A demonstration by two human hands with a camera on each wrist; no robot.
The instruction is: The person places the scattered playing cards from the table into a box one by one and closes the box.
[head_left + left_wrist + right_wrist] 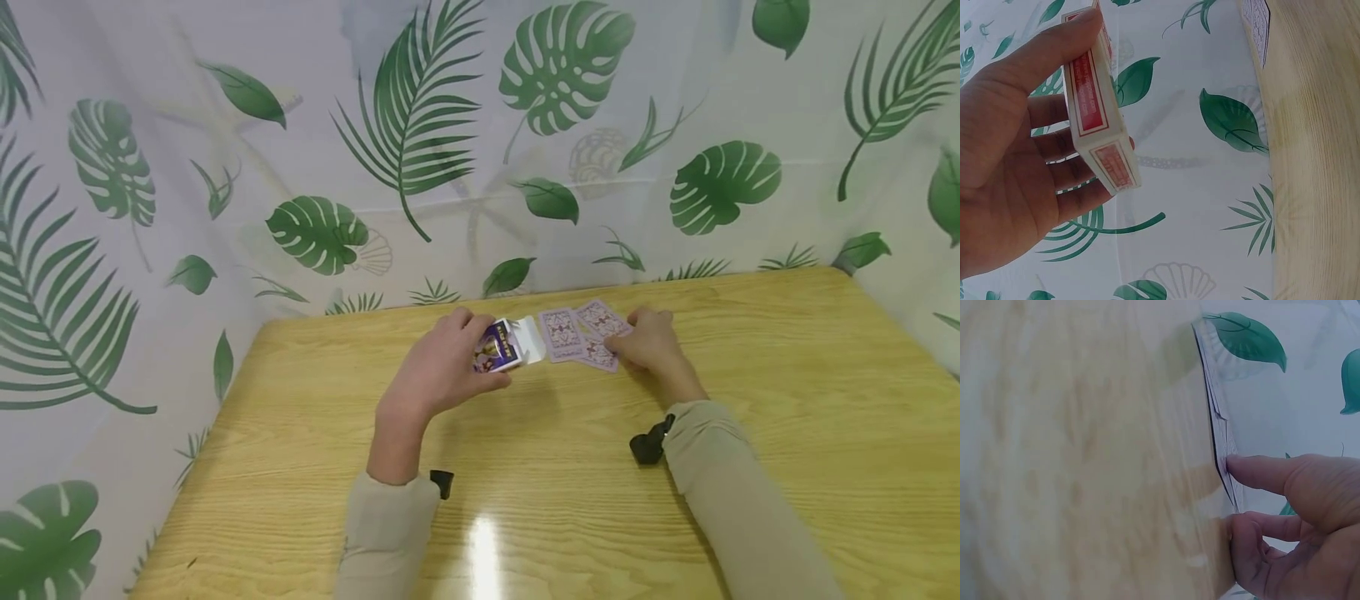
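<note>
My left hand (442,358) holds a purple playing-card box (495,347) above the table, thumb on one side and fingers on the other. The box's white flap (531,340) stands open toward the right. In the left wrist view the card box (1088,94) shows red panels on its side and end. Several patterned playing cards (562,333) lie face down, overlapping, just right of the flap. My right hand (652,346) pinches the right edge of these cards. In the right wrist view the thumb (1260,474) presses on the cards (1217,425), with curled fingers beside their near end.
The wooden table (562,467) carries the cards near its back edge. A white cloth (465,167) with green leaves hangs behind and along the sides. Black wrist devices (651,442) poke out near both sleeves.
</note>
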